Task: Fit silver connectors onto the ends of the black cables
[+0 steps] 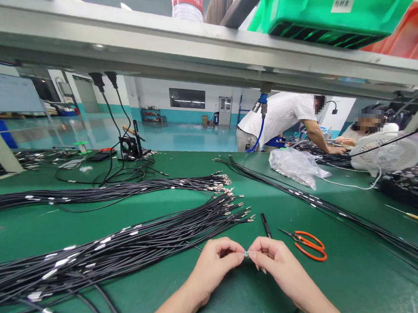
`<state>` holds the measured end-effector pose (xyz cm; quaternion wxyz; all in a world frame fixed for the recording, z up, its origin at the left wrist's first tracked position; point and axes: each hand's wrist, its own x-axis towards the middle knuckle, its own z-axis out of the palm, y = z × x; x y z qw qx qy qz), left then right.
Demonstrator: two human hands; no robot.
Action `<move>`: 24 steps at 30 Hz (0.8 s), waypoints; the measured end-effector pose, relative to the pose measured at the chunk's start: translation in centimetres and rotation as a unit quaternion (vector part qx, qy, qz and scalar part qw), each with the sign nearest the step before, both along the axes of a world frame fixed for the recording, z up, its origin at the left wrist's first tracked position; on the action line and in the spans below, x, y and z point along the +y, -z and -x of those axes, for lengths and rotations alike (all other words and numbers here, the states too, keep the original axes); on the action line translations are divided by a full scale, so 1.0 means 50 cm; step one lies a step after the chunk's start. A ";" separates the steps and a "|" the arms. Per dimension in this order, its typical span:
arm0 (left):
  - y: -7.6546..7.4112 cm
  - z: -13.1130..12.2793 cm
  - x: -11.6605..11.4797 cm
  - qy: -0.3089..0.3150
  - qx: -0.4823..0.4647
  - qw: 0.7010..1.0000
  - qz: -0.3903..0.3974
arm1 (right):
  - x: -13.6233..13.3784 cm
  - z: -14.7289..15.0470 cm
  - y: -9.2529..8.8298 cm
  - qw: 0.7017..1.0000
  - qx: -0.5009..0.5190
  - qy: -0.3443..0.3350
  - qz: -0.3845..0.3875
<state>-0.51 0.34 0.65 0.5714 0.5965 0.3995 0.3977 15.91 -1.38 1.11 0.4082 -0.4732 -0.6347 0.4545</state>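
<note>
My left hand (218, 262) and my right hand (276, 259) meet low in the head view, just above the green table. Both are closed in a pinch, fingertips almost touching, on a small silvery metal connector (246, 254). Most of the connector is hidden by the fingers, and I cannot tell whether a cable runs from it. To the left lies a thick bundle of black cables (161, 224) with metal ends and white labels. Beyond my right hand rest orange-handled scissors (312, 245), slightly open, and a black pen-like tool (266, 225).
Further cable bundles lie at the back left (120, 193) and right (320, 202). A clear plastic bag (297, 165) and a white fan (386, 152) stand beyond. A shelf (217, 42) with a green crate (322, 16) crosses overhead. Two people work at the far right.
</note>
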 end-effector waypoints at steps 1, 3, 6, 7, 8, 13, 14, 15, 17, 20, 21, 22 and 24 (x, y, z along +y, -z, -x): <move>-0.001 0.000 0.000 -0.003 0.001 1.000 0.008 | 0.000 0.000 0.000 1.000 -0.002 0.000 -0.002; -0.003 0.000 0.000 -0.006 0.001 1.000 0.018 | 0.000 -0.001 0.001 1.000 -0.002 0.000 -0.004; -0.003 -0.002 0.000 -0.003 -0.004 1.000 0.031 | 0.002 -0.002 0.005 1.000 0.006 -0.002 0.004; -0.003 -0.002 0.000 -0.004 -0.005 0.999 0.035 | 0.002 -0.002 0.006 1.000 0.009 -0.004 0.008; -0.003 -0.002 0.000 -0.005 -0.004 0.999 0.039 | 0.002 -0.002 0.008 1.000 0.011 -0.005 0.011; -0.002 -0.001 0.003 -0.006 -0.002 0.999 0.048 | 0.001 0.001 0.008 0.999 0.023 -0.002 0.032; -0.001 -0.001 0.004 0.001 0.000 0.999 0.046 | 0.002 0.001 0.008 0.999 0.024 0.001 0.034; -0.001 0.000 0.005 0.010 0.006 0.999 0.041 | 0.003 -0.001 0.008 0.999 0.024 0.003 0.034; 0.001 0.002 0.009 0.030 0.028 0.999 0.008 | 0.007 -0.007 0.011 0.999 0.015 0.015 0.027; 0.007 0.009 0.014 0.014 0.132 0.983 -0.126 | 0.017 -0.021 0.022 0.999 -0.003 0.039 0.016; 0.010 0.013 0.016 0.001 0.190 0.965 -0.181 | 0.020 -0.025 0.026 0.999 -0.009 0.045 0.017; 0.014 0.018 0.017 -0.012 0.254 0.940 -0.227 | 0.022 -0.029 0.030 0.998 -0.014 0.051 0.018; 0.022 0.030 0.021 -0.025 0.369 0.888 -0.272 | 0.027 -0.037 0.035 0.997 -0.019 0.067 0.025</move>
